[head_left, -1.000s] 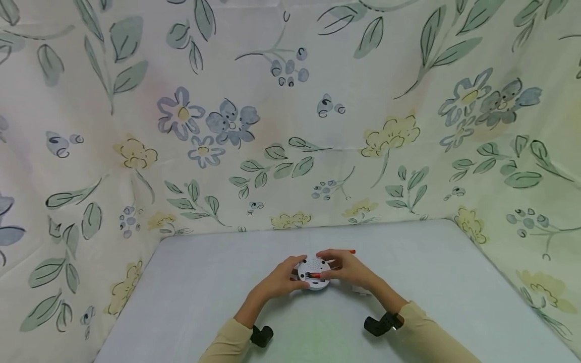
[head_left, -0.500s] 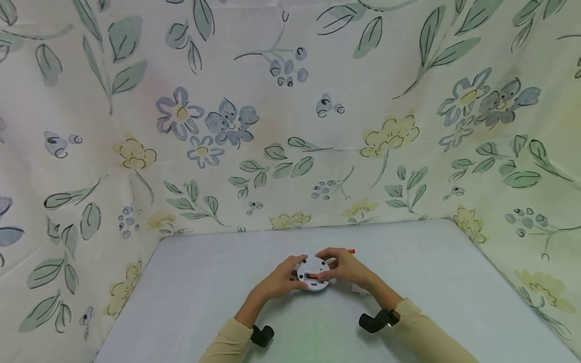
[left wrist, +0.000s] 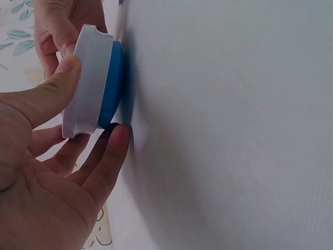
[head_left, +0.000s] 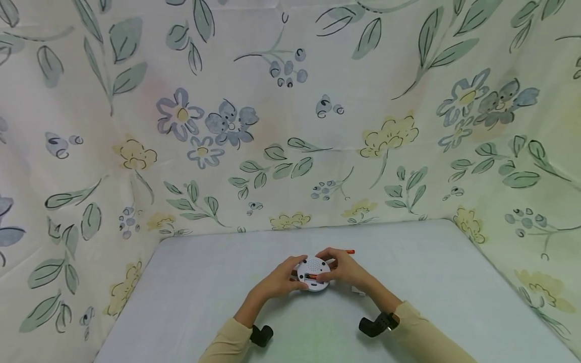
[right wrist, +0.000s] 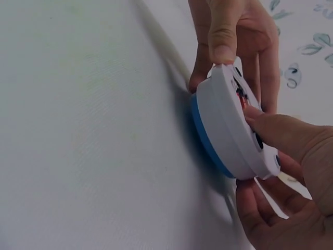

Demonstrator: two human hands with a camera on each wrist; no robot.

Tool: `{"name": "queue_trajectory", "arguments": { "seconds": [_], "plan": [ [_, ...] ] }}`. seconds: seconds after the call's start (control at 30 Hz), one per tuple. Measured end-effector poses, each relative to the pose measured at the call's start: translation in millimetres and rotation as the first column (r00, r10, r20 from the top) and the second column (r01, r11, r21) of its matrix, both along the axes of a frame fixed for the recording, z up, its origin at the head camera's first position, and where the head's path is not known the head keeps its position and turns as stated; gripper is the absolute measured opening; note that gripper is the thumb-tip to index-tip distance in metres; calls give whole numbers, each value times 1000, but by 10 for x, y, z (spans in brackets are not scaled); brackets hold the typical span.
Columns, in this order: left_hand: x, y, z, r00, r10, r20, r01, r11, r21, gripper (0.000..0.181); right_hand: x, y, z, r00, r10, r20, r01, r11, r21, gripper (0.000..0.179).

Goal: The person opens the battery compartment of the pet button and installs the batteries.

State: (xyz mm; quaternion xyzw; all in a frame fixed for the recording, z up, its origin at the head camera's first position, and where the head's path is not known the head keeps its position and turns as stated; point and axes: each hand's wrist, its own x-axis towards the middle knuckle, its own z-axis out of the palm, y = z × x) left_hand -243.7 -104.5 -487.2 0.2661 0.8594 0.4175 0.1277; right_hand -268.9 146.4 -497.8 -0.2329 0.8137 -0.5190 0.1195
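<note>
A: Starting with the head view, where do we have the white round device (head_left: 314, 263)?

B: Between our two hands, above the middle of the table (head_left: 218, 287), with its dark-footed face turned up. Our left hand (head_left: 282, 280) grips one side, our right hand (head_left: 343, 267) the other. A battery (head_left: 311, 276) shows in that face, under our right thumb.

A: Then we seem to be seating the battery.

B: That's our reading. We also see a red stick-like item (head_left: 350, 251) beyond our right hand, perhaps another battery, and a small white piece (head_left: 358, 291) beside our right forearm, possibly the cover.

A: What does the left wrist view add?

B: Our left thumb presses the rim while the fingers curl round beneath. The blue side faces the table; we can't tell whether it touches.

A: And the right wrist view?

B: Our right thumb bears on the reddish battery, with our fingers bent behind the device. Part of the battery is hidden, so we can't say whether it sits fully home.

A: So what does the next move call for?

B: Probably a firm, level push from our right thumb, with our left hand bracing the device so it doesn't tip.
</note>
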Motion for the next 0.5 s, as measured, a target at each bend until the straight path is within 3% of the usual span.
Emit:
{"name": "queue_trajectory", "arguments": {
  "seconds": [0.23,0.5],
  "plan": [
    [12,-10,9,1000,10,1,-10,1000,-15,74,-3,65,-46,998,17,-67,-17,1000,0,48],
    [23,1,12,999,34,24,-34,999,-27,75,-67,292,-73,997,2,-78,-5,999,-48,43]
  ]
}}
